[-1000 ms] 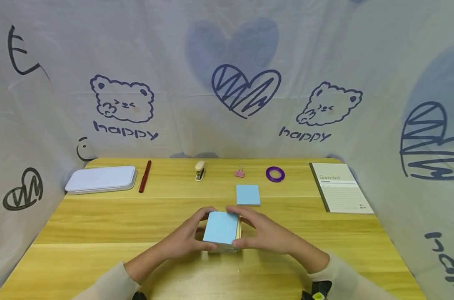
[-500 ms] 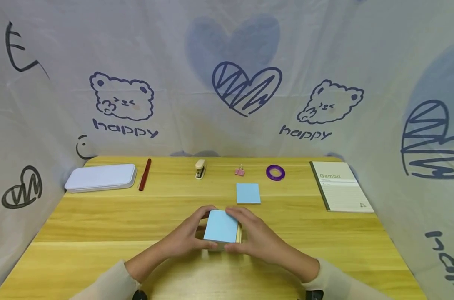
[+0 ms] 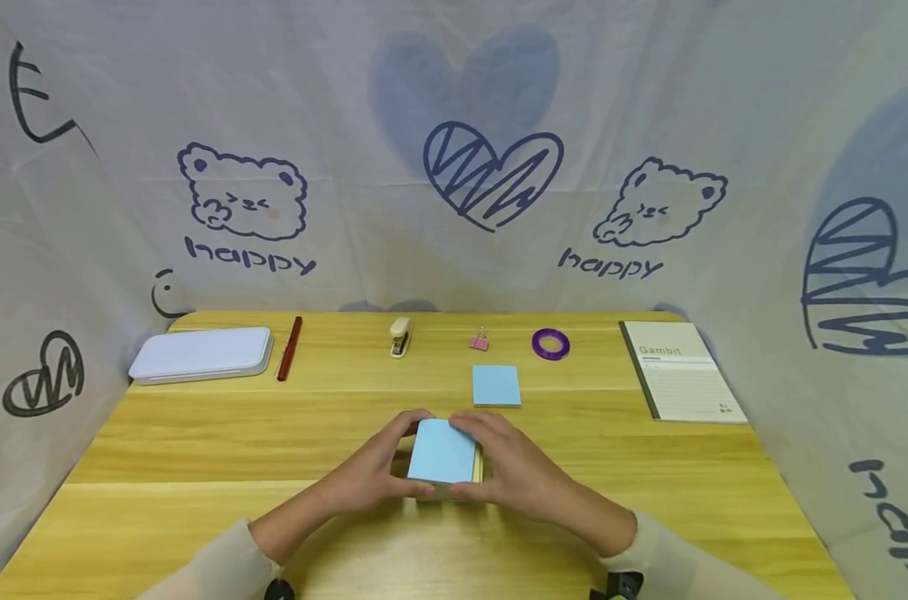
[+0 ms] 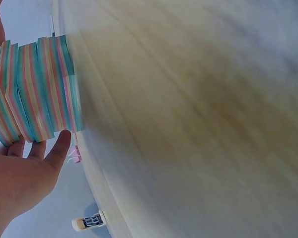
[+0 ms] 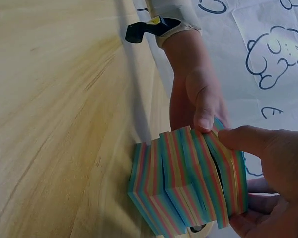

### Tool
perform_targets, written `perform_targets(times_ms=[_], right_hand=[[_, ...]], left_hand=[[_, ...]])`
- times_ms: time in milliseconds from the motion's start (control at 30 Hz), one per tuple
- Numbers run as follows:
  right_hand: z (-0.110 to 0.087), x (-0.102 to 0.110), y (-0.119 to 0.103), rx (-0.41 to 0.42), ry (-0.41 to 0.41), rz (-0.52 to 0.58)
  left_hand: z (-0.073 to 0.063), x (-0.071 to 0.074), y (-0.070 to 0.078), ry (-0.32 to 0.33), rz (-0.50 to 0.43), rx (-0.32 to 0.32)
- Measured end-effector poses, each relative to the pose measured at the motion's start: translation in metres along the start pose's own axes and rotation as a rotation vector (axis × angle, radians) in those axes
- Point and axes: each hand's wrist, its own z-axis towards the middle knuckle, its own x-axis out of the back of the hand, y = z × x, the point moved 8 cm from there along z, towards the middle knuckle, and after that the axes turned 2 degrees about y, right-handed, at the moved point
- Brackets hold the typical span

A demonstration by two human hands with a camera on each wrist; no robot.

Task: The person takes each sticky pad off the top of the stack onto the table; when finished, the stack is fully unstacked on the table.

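Note:
A tall stack of sticky note pads [image 3: 442, 454] with a light blue top sheet sits at the near middle of the table. My left hand [image 3: 367, 477] grips its left side, thumb across the near face and fingers at the far edge. From the other side, my right hand [image 3: 525, 471] holds the upper part, thumb on the near face, fingers at the far corner. Coloured layers show in the stack [image 5: 188, 178] in the right wrist view, its pads slightly out of line. Beyond it lies a separate blue sticky note pad [image 3: 496, 386].
Along the table's back stand a white case [image 3: 202, 355], a dark red pen [image 3: 290, 348], a stapler [image 3: 401, 337], a pink binder clip [image 3: 480, 339] and a purple tape roll [image 3: 551, 343]. A notebook [image 3: 682, 372] lies at right. Printed cloth [image 3: 349, 167] encloses the table.
My right hand has moved slightly left, its thumb sliding left along the stack's near face. The left hand keeps its hold. The head view has shifted a little.

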Motion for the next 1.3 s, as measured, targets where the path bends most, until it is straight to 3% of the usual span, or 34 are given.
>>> perform_targets(times_ms=[300, 700, 900, 1100, 1300], right_hand=[[0.002, 0.007, 0.003, 0.039, -0.016, 0.012], [-0.003, 0.028, 0.028, 0.035, -0.060, 0.098], [-0.006, 0.050, 0.061, -0.007, -0.025, 0.120], [-0.003, 0.067, 0.108, -0.088, 0.011, 0.185], [0.001, 0.080, 0.155, -0.140, 0.019, 0.179]], left_hand=[[-0.001, 0.000, 0.000, 0.001, 0.011, -0.003], [0.000, 0.000, -0.003, 0.009, 0.063, 0.028], [0.000, 0.000, -0.001, 0.010, 0.072, 0.026], [0.000, 0.000, 0.000, 0.003, 0.049, 0.017], [0.000, 0.000, -0.001, 0.003, 0.060, 0.008]])
